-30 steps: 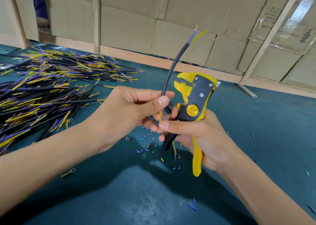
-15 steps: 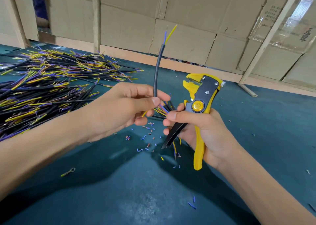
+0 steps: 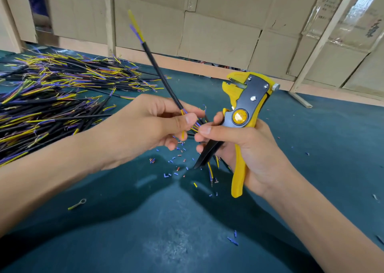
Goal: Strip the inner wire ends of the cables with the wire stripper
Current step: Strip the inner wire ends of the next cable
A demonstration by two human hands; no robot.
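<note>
My left hand (image 3: 145, 125) pinches a black cable (image 3: 160, 73) near its lower end, where yellow and blue inner wires stick out below my thumb. The cable leans up and to the left, its far end showing blurred yellow and purple wires. My right hand (image 3: 245, 148) grips the yellow and black wire stripper (image 3: 243, 115) upright, jaws at the top and apart from the cable. A few more black cables (image 3: 212, 164) poke out below and behind my right hand.
A large pile of black cables (image 3: 52, 102) with yellow and purple ends covers the green table (image 3: 166, 241) at the left. Small bits of cut insulation (image 3: 174, 164) lie under my hands. A ring terminal (image 3: 78, 203) lies front left. Cardboard boxes (image 3: 207, 23) line the back.
My left hand has tilted the cable's top from right to left and drawn slightly away from my right hand. The stripper has shifted a little to the right.
</note>
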